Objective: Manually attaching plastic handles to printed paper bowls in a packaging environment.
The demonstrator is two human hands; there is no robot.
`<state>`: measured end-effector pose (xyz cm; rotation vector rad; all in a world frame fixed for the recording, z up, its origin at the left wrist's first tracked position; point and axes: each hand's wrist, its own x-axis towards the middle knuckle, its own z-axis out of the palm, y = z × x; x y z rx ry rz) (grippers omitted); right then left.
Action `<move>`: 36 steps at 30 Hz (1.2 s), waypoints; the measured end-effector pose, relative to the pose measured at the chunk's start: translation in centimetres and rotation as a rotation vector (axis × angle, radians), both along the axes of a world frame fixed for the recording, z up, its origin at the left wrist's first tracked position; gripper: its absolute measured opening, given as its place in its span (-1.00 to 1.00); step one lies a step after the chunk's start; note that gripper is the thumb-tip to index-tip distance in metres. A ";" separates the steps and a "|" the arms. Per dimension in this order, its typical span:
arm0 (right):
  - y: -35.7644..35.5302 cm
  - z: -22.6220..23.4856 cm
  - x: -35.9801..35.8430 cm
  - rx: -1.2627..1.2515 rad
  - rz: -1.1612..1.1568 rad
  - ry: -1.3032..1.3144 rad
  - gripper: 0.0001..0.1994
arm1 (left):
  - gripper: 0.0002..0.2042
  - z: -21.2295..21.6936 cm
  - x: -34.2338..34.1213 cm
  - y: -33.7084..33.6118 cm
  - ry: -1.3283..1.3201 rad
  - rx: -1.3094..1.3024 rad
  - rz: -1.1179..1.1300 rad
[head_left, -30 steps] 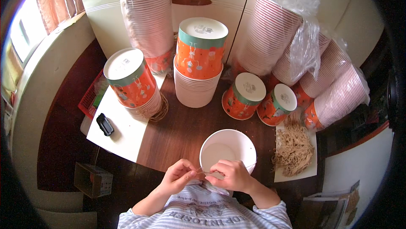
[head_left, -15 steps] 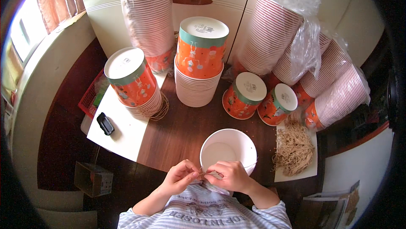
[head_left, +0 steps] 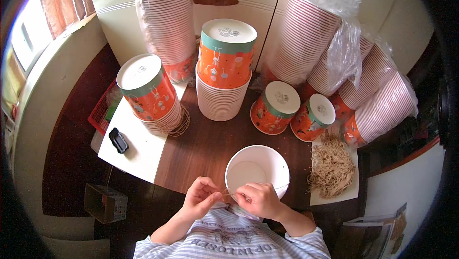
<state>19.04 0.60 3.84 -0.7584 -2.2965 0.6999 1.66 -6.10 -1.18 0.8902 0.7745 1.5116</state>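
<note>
1. Bagged stacks of nested tubs (head_left: 305, 39) crowd the bench's (head_left: 191, 159) back right.
2. White tub (head_left: 276, 170): open side up, base visible inside.
3. Thin string (head_left: 228, 194): pinched by left fingers (head_left: 213, 199) and right fingers (head_left: 245, 195) at the white tub's near rim.

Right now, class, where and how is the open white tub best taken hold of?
Grip the tub, probably at its far rim, coming from above and pinching the wall inside and out: the round mouth opens upward and that edge is uncovered. The near edge suits less, since the right hand covers part of it.
</note>
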 end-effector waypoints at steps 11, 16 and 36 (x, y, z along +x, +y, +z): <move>-4.8 0.9 0.9 -0.156 0.264 -0.066 -0.93 | -0.83 -2.8 -2.0 -0.9 0.195 -0.011 0.047; -7.5 -7.7 -1.0 -0.425 0.233 -0.132 -0.86 | -0.75 -5.2 -2.1 -2.5 0.592 -0.133 0.154; -8.1 -13.9 -1.8 -0.330 -0.127 -0.052 -0.86 | -0.85 -7.5 0.4 -2.7 0.473 -0.367 -0.127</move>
